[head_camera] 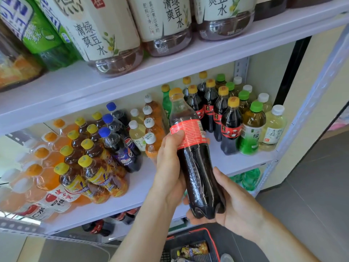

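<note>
Two hands, left hand [171, 167] and right hand [236, 205], round one cola bottle [198, 167]. On the middle shelf [226, 163]: six standing colas [231, 127], four green-capped teas [253, 129], four white-capped pale bottles [272, 129] at far right, three Pepsi bottles [125, 156], eight yellow-capped iced teas [96, 173]. Above, three cream-labelled large bottles [105, 25]. Below, one basket [188, 238].

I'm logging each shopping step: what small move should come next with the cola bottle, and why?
Probably lower the cola bottle towards the basket directly below: the left hand grips it at the label, the right hand cups its base, it is off the shelf, and the basket already holds goods.
</note>
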`<state>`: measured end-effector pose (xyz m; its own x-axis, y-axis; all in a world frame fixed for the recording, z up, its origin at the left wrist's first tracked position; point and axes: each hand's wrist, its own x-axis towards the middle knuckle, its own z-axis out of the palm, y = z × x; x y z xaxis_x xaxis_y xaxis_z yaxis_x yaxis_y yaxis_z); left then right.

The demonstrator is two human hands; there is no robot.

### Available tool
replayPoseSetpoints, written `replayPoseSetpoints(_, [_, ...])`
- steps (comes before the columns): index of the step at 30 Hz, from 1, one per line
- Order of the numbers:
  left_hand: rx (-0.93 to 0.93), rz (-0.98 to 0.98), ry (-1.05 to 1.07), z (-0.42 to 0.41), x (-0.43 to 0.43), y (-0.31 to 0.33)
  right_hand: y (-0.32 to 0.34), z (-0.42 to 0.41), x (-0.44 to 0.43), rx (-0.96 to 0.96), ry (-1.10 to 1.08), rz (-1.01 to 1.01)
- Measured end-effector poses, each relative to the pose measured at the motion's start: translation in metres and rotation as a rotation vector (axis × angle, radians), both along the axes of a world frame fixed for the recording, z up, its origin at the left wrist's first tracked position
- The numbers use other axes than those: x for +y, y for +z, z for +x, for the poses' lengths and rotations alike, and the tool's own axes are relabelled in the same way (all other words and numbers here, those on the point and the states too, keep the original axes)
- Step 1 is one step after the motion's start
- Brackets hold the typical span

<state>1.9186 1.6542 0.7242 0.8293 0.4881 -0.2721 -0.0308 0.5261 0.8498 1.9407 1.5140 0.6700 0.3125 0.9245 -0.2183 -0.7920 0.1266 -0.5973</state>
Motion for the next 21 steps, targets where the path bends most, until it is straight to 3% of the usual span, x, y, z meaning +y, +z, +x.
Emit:
replayPoseSetpoints(4, [0.028,0.051,-0.063,0.002,0.009,-0.004,0.002,0.002,0.002,-0.181,-0.118,-0.008])
replayPoseSetpoints(9, [0.06,0.262,-0.168,0.0,0.008,-0.01,0.009,-0.003,0.004,-0.476,-0.305,-0.21])
replayPoseSetpoints(17, [0.066,0.316,0.059,0.003,0.002,-0.013,0.011,-0.004,0.002,-1.136,-0.502,-0.669])
replayPoseSetpoints(19, [0.035,0.313,0.085,0.005,0.0,-0.012,0.01,-0.002,-0.001,-1.151,-0.476,-0.642])
replayPoseSetpoints(21, [0.006,0.257,0.085,0.005,-0.001,-0.01,0.012,0.001,-0.005,-0.936,-0.429,-0.507])
